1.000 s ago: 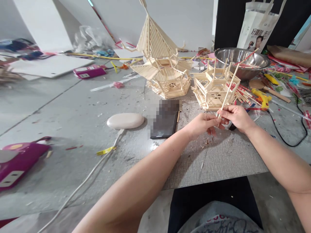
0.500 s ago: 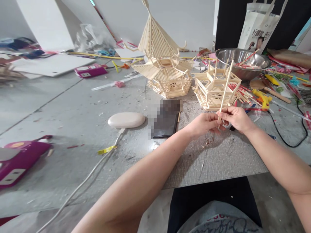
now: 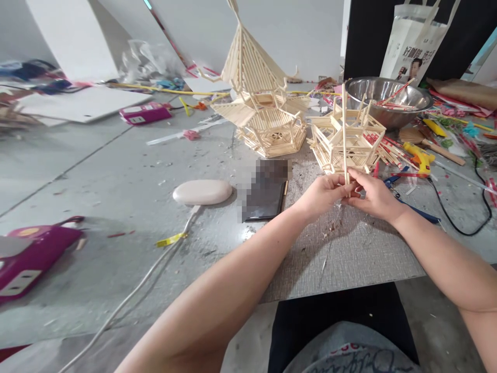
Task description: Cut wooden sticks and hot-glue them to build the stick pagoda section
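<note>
A pale wooden stick (image 3: 344, 129) stands nearly upright between my two hands. Both my left hand (image 3: 326, 192) and my right hand (image 3: 370, 192) are closed in a pinch around its lower end, fingertips meeting there. A short stick end seems to lie alongside it, partly covered by fingers. Just beyond my hands sits an open hexagonal stick frame (image 3: 326, 147), partly behind the stick. To its left is a taller stick pagoda (image 3: 267, 119) with a pointed roof.
A dark phone (image 3: 264, 199) and a white oval device (image 3: 202, 192) with a cable lie left of my hands. At the right are a yellow glue gun (image 3: 420, 158), a brush (image 3: 435, 147), red-marked sticks (image 3: 392, 154) and a steel bowl (image 3: 388, 96). Purple power strips (image 3: 145, 112) lie leftward.
The stick has swung from a rightward lean to nearly upright. My hands have shifted slightly left, and more of the blue tool beside my right hand shows.
</note>
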`<state>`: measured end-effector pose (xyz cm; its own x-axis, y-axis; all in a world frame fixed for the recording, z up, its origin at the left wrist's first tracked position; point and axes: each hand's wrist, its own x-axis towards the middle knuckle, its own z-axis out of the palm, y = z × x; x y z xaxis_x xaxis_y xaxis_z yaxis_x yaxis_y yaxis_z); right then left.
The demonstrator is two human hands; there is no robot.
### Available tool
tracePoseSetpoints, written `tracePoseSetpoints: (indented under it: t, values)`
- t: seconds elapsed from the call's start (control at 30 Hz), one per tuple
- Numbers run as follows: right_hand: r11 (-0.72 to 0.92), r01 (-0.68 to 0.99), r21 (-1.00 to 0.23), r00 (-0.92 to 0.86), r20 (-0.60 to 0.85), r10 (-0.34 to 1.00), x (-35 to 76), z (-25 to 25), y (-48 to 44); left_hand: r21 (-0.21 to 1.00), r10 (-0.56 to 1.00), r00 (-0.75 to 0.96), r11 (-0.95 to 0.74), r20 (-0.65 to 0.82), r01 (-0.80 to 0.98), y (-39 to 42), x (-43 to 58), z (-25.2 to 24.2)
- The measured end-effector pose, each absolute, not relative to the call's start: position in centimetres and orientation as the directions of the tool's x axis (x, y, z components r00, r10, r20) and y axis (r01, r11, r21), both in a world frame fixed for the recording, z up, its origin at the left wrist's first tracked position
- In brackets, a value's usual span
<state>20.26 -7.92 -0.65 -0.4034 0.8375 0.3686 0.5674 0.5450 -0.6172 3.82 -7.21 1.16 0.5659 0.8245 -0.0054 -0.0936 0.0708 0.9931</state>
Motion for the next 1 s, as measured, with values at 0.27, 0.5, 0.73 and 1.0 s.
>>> tracePoseSetpoints:
  t: [0.27,0.5,0.73,1.0]
  values:
    - [0.552,0.625,-0.552,-0.405,0.375,0.833,20.7,1.3,-8.3,0.988,0.892,0.436,-0.149,0.122,0.028,-7.3,3.8,0.9]
    - [0.108,0.987,-0.117,-0.108,0.008,0.994,25.7,5.3,-8.5,0.937,0.912,0.386,-0.247,0.138,0.249,-7.0,3.4,1.2]
    - [0.101,0.984,0.147,-0.048,-0.329,0.943,25.7,4.8,-8.6,0.770,0.905,0.376,-0.383,0.201,0.510,-6.1,3.0,0.2]
    - [0.206,0.957,0.205,-0.116,-0.382,0.917,25.3,4.7,-8.6,0.694,0.890,0.430,-0.403,0.148,0.596,-4.5,2.8,-1.3]
